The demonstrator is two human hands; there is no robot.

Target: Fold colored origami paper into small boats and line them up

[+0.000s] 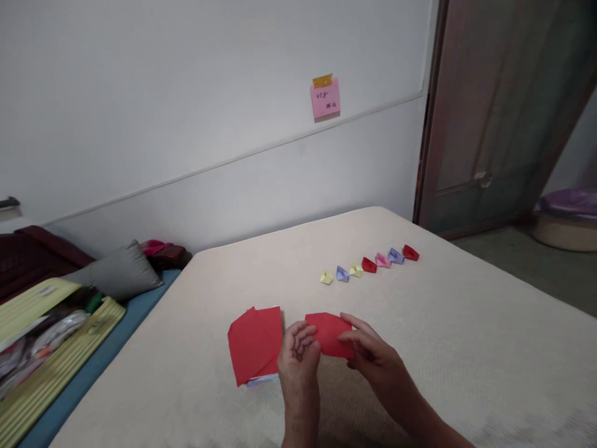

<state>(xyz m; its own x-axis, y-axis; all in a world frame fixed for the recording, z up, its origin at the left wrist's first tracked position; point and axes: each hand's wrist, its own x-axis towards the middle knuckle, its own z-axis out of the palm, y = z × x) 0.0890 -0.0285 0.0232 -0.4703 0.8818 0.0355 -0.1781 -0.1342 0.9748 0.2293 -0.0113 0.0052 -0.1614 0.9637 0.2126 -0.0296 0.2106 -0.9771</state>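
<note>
A piece of red paper (330, 335), folded to a wide shape with slanted corners, is held up above the pale surface between both hands. My left hand (300, 354) grips its left end, with the thumb in front and the fingers curled. At the right end, my right hand (370, 350) pinches the paper between thumb and fingers. Just left of my left hand lies a stack of red paper sheets (255, 345), with a bluish edge showing underneath. Beyond the hands, several small folded paper boats (369, 265) in yellow, blue, red and pink form a slanting row.
The broad cream-coloured surface (186, 348) reaches to a white wall. A pink note (325, 99) is taped there. On the left are an open yellow case (60, 348) with items inside and a grey pillow (121, 274). A dark-framed door (489, 118) stands at the right.
</note>
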